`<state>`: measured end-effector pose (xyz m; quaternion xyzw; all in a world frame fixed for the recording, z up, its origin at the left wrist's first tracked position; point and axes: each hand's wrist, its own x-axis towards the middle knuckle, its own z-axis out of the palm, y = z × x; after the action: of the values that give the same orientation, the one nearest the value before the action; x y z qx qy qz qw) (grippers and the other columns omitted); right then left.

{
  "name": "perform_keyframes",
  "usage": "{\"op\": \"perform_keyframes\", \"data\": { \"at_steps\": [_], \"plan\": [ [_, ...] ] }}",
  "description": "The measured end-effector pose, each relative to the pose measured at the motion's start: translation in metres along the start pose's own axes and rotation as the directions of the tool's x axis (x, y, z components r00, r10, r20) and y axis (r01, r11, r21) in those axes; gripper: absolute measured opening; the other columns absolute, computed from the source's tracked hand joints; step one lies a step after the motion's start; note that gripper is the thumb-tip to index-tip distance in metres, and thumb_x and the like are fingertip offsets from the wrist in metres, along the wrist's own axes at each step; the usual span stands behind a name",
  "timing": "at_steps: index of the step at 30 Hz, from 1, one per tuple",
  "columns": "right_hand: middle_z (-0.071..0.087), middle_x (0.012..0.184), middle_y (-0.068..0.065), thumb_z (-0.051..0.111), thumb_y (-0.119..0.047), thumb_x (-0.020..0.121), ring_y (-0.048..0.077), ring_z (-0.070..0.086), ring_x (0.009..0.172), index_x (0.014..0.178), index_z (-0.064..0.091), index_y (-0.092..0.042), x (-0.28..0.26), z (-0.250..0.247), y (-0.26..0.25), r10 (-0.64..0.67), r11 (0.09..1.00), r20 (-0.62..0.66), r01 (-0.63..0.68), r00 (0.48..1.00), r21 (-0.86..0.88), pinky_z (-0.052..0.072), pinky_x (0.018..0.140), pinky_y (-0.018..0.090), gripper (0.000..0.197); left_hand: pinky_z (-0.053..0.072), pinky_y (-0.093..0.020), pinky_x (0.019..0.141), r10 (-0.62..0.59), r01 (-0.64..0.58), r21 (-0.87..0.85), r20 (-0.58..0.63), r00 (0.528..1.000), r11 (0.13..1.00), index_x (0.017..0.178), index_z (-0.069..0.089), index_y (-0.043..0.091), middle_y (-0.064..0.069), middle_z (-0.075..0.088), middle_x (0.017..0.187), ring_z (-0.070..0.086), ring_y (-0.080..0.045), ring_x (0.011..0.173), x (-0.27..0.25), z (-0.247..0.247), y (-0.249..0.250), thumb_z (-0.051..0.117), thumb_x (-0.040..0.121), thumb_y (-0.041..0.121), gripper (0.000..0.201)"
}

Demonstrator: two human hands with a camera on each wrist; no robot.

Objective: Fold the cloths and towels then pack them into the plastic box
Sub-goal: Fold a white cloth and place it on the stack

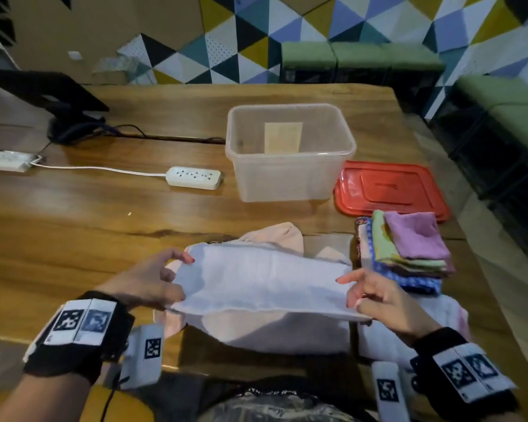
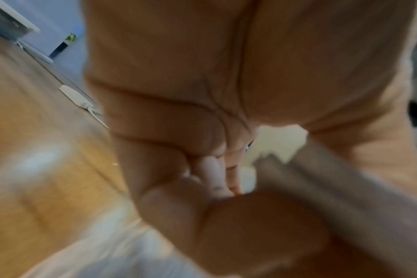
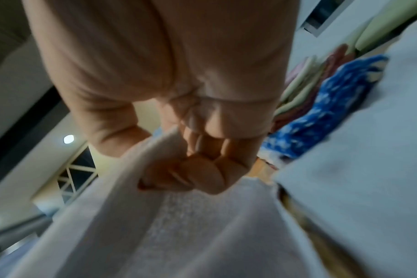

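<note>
I hold a white towel stretched flat above the table's near edge. My left hand grips its left end and my right hand pinches its right end. In the left wrist view the left hand is blurred, its fingers curled on pale cloth. A pale pink towel lies crumpled under the white one. A clear plastic box stands open farther back, with nothing in it but a label. A stack of folded coloured cloths sits to the right, the stack of cloths also near my right hand.
A red lid lies right of the box. A white power strip and its cable lie at the left, a second strip farther left. Another white cloth lies under my right wrist. The wooden table is bare at the left.
</note>
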<state>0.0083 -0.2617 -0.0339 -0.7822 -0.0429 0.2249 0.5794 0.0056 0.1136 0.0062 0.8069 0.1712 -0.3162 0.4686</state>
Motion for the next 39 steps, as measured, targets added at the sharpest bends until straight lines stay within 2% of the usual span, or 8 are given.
{"op": "perform_keyframes", "data": {
  "at_steps": [3,9,17,24,29,32,36,39],
  "plan": [
    [0.058,0.07,0.0,0.048,-0.008,0.059,0.012,0.052,0.063,0.094,0.057,-0.02,-0.009,0.022,0.02,0.196,0.961,0.126,-0.164,0.973,-0.222,0.041,0.057,0.017,0.038,0.041,-0.019,0.04,-0.1,0.099,0.129,-0.001,0.995,0.987,0.121,0.041,0.016,-0.005,0.052,0.068,0.049,-0.011,0.045,0.0,0.022,-0.013,0.063,0.075,-0.007,0.056],
    [0.06,0.074,-0.002,0.051,0.005,0.072,0.015,0.055,0.071,0.088,0.057,-0.028,-0.01,0.03,0.032,0.206,0.901,0.039,-0.174,0.978,-0.397,0.044,0.065,0.022,0.038,0.046,-0.025,0.051,-0.046,0.063,0.154,-0.108,0.993,0.986,0.127,0.035,0.018,-0.008,0.053,0.076,0.054,-0.018,0.059,0.005,0.014,-0.016,0.07,0.07,-0.005,0.07],
    [0.061,0.1,-0.006,0.048,-0.028,0.083,0.012,0.054,0.09,0.098,0.055,-0.032,0.002,0.038,0.006,0.215,0.62,-0.066,-0.188,0.974,-0.762,0.046,0.078,0.027,0.017,0.042,-0.036,0.091,0.117,0.039,0.371,-0.387,0.914,0.928,0.133,0.045,0.01,-0.013,0.056,0.129,0.054,-0.027,0.113,0.048,0.028,0.012,0.049,0.092,0.042,0.052],
    [0.063,0.093,-0.006,0.054,-0.022,0.086,0.01,0.053,0.071,0.099,0.06,-0.025,0.014,0.04,-0.008,-0.008,0.755,-0.027,-0.011,1.0,-0.656,0.047,0.074,0.026,0.015,0.04,-0.026,0.056,-0.025,0.128,0.237,-0.396,0.918,0.963,0.102,0.063,0.002,-0.011,0.059,0.082,0.054,-0.023,0.07,0.083,0.033,0.014,0.065,0.084,0.036,0.039],
    [0.061,0.087,-0.003,0.058,-0.011,0.085,0.022,0.06,0.079,0.092,0.063,-0.021,0.019,0.04,-0.015,-0.128,0.859,-0.052,0.085,0.99,-0.505,0.047,0.071,0.025,0.014,0.051,-0.039,0.08,0.106,-0.16,-0.091,-0.432,0.896,0.983,0.097,0.06,0.012,-0.018,0.065,0.104,0.06,-0.028,0.087,0.077,0.025,0.018,0.077,0.073,0.017,0.029],
    [0.059,0.093,-0.005,0.059,-0.013,0.086,0.01,0.055,0.084,0.093,0.059,-0.029,0.031,0.045,-0.028,-0.239,0.878,-0.034,0.201,0.97,-0.434,0.045,0.071,0.022,0.018,0.053,-0.035,0.068,0.259,-0.361,-0.249,-0.362,0.895,0.899,0.089,0.057,0.02,-0.014,0.066,0.087,0.06,-0.025,0.074,0.057,0.034,0.031,0.076,0.072,0.005,0.03],
    [0.056,0.106,-0.012,0.064,-0.02,0.085,-0.01,0.048,0.096,0.109,0.059,-0.022,0.054,0.057,-0.059,-0.278,0.905,0.026,0.271,0.96,-0.326,0.037,0.079,0.006,0.024,0.052,-0.021,0.059,0.561,-0.608,-0.225,-0.243,0.792,0.761,0.092,0.056,0.015,-0.011,0.056,0.077,0.054,-0.022,0.07,0.026,0.054,0.056,0.074,0.067,-0.007,0.038],
    [0.062,0.105,-0.004,0.069,-0.033,0.078,0.008,0.056,0.102,0.104,0.06,-0.021,0.062,0.062,-0.073,-0.288,0.922,0.132,0.311,0.949,-0.228,0.045,0.092,0.027,0.03,0.049,-0.022,0.057,0.659,-0.679,-0.291,-0.176,0.731,0.674,0.091,0.053,0.009,-0.018,0.051,0.079,0.05,-0.024,0.068,0.01,0.064,0.07,0.081,0.061,-0.002,0.043]
  ]
}}
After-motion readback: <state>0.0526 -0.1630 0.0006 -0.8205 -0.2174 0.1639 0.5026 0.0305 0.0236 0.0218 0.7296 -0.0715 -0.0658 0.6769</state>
